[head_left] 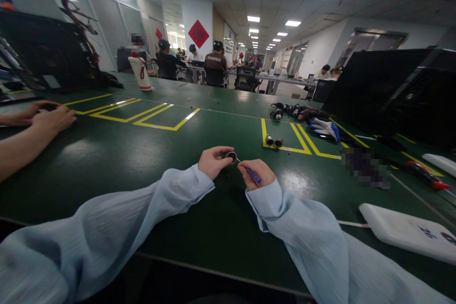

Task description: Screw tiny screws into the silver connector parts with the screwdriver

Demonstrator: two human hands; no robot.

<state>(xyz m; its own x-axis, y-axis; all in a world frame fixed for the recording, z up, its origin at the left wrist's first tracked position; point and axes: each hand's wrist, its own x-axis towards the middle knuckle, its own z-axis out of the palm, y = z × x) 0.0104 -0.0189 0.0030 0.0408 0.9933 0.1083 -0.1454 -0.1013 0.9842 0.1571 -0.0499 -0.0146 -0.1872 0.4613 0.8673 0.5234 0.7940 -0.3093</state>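
Between the thumb and fingers of my left hand (pixel 214 161) is a small round metal part (pixel 231 156) with a dark inside. My right hand (pixel 261 174) grips a screwdriver by its purple translucent handle (pixel 254 176). The thin shaft points left, and its tip meets or nearly meets the round part; the exact contact is too small to tell. Both hands are held over the green table (pixel 199 242). Beyond them, two short metal cylinders (pixel 274 141) lie side by side at a yellow tape line.
Black cylindrical parts (pixel 290 111), a blue-and-white glove (pixel 325 129) and a red-handled tool (pixel 425 174) lie to the right. A white device (pixel 409 232) with a cable is near my right arm. At left are a co-worker's hands (pixel 50 116) and a white cup (pixel 140 72).
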